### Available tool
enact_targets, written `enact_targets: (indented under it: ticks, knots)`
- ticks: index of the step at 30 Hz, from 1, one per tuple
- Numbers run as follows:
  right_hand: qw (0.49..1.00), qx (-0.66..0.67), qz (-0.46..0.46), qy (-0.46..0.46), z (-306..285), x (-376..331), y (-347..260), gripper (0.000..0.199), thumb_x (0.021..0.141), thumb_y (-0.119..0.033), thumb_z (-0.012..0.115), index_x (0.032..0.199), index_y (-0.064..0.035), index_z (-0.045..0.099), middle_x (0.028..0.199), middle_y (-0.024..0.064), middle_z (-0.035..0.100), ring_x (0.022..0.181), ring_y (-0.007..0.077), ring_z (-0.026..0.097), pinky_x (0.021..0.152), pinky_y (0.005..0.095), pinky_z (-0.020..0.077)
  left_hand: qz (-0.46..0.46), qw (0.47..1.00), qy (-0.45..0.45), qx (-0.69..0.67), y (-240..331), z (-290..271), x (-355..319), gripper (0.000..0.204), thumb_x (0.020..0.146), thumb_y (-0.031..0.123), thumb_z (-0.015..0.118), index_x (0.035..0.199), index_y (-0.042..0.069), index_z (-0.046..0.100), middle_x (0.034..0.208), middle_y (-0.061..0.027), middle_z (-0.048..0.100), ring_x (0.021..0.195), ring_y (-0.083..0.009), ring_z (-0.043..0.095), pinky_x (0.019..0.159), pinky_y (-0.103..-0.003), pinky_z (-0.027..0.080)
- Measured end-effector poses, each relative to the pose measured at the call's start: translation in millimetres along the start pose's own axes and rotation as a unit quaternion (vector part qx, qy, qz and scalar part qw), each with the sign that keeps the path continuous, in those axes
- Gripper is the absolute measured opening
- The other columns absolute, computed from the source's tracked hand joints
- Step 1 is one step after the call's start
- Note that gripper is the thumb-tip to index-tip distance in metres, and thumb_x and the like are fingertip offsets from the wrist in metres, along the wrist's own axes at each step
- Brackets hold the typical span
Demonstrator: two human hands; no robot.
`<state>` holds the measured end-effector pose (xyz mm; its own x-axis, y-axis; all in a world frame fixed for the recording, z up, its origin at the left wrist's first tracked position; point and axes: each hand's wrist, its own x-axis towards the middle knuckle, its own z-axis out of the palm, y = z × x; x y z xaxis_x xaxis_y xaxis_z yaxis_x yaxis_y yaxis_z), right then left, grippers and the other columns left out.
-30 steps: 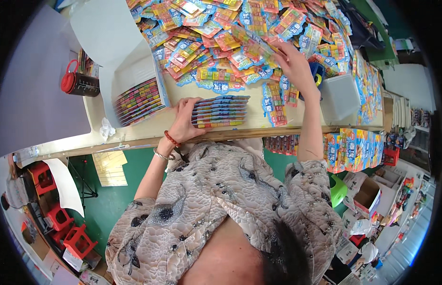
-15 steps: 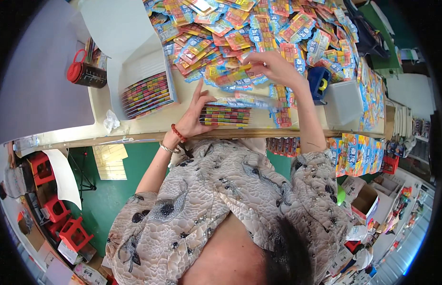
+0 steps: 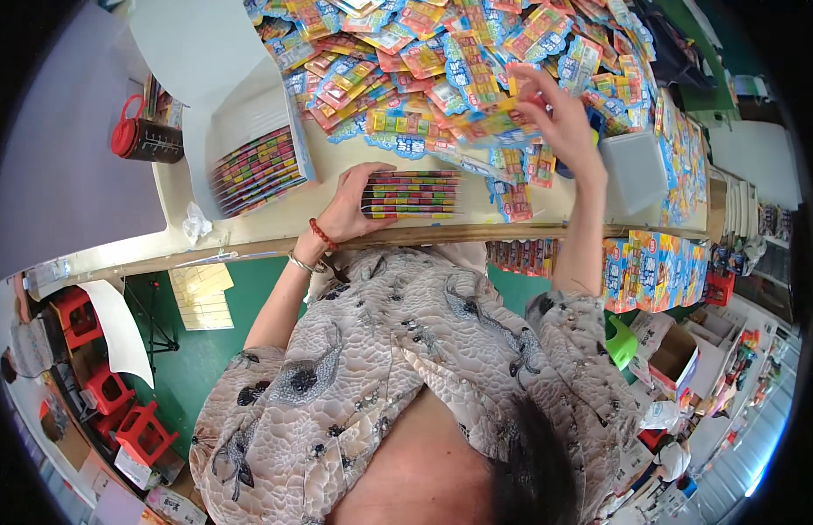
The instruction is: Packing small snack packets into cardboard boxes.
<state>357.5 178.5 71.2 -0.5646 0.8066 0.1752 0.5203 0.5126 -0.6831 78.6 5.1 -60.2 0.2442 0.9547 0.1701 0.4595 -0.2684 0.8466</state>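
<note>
The left hand point(image 3: 352, 206) presses flat on the stack of colourful packets point(image 3: 412, 193) lying longways along the bench's point(image 3: 249, 229) near edge; the right hand point(image 3: 557, 118) pinches one packet point(image 3: 492, 129) above the pile.

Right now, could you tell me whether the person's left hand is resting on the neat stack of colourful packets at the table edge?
Yes, the left hand lies against the stack of colourful packets near the wooden table edge.

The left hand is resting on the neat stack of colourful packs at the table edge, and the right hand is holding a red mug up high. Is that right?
Not quite. In the head view the right hand holds a colourful flat packet lifted from the pile, not a mug. The red mug stands untouched at the far left of the table. The left hand does rest on the stack.
</note>
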Motion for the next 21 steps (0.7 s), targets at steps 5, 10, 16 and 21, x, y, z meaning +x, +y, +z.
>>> enact_targets:
  ticks: [5,10,16,21]
  knots:
    - [0.947,-0.251,-0.138,-0.147,13,21,-23,0.04,0.085,-0.014,0.063,0.123,-0.0127,0.051,0.075,0.0099,0.061,0.07,0.0266,0.061,0.062,0.0377,0.047,-0.023,1.0,-0.013,0.004,3,-1,0,0.079,0.062,0.017,0.084,0.13,0.011,0.044,0.123,-0.0089,0.052,0.116,-0.0282,0.045,0.103,-0.038,0.035]
    - [0.963,-0.144,-0.038,-0.227,48,39,-11,0.055,0.079,-0.029,0.07,0.125,-0.0075,0.048,0.091,0.0152,0.062,0.081,0.0296,0.061,0.068,0.0401,0.0471,-0.036,0.999,-0.008,-0.006,3,1,0,0.078,0.062,0.018,0.084,0.129,0.011,0.045,0.123,-0.0088,0.052,0.116,-0.0279,0.045,0.103,-0.039,0.034]
    - [0.915,-0.074,0.096,-0.384,35,-2,11,0.078,0.077,-0.045,0.072,0.136,-0.0054,0.04,0.115,0.0152,0.06,0.105,0.0231,0.056,0.081,0.0345,0.0461,-0.009,1.0,-0.007,0.008,-4,2,-1,0.078,0.061,0.019,0.084,0.129,0.011,0.046,0.121,-0.008,0.053,0.115,-0.0271,0.047,0.102,-0.038,0.034]
    - [0.948,0.205,0.089,-0.228,61,-41,45,0.065,0.089,-0.046,0.058,0.139,-0.0072,0.041,0.117,0.0138,0.06,0.102,0.02,0.059,0.081,0.0319,0.0473,0.004,1.0,-0.013,0.025,-2,0,2,0.076,0.063,0.021,0.083,0.129,0.011,0.046,0.121,-0.0076,0.053,0.115,-0.0269,0.047,0.102,-0.038,0.033]
